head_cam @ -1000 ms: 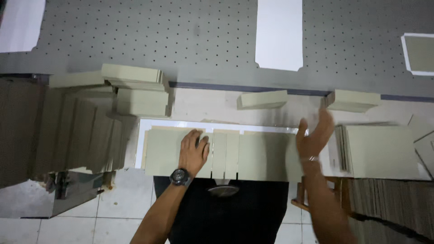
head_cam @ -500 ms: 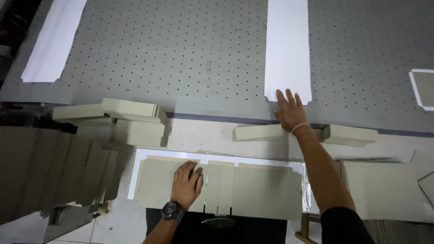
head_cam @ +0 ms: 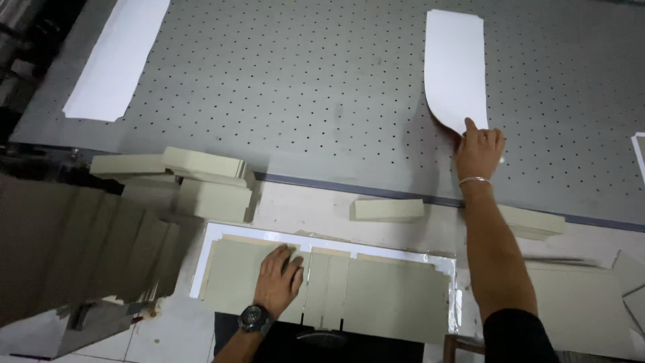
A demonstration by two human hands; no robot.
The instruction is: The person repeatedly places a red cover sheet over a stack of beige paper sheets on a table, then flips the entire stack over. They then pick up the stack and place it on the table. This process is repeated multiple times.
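Nearest us, our left hand (head_cam: 279, 282) lies flat, fingers together, pressing the beige cardboard panels (head_cam: 336, 292) laid on a glossy white backing sheet (head_cam: 213, 235) at the near edge of the tabletop (head_cam: 302, 208). If that palm slackens, we judge the panels could slide out of line on the slick sheet. Left of it, stacked beige board pieces (head_cam: 195, 181) sit loosely and could topple if nudged. Further off, our right hand (head_cam: 478, 149) is pinched on the near end of a long white paper strip (head_cam: 457, 67) lying on the grey perforated bed (head_cam: 302, 81); its edge curls up, so a hasty pull may crease or tear it. Another white strip (head_cam: 117, 57) rests at the far left corner.
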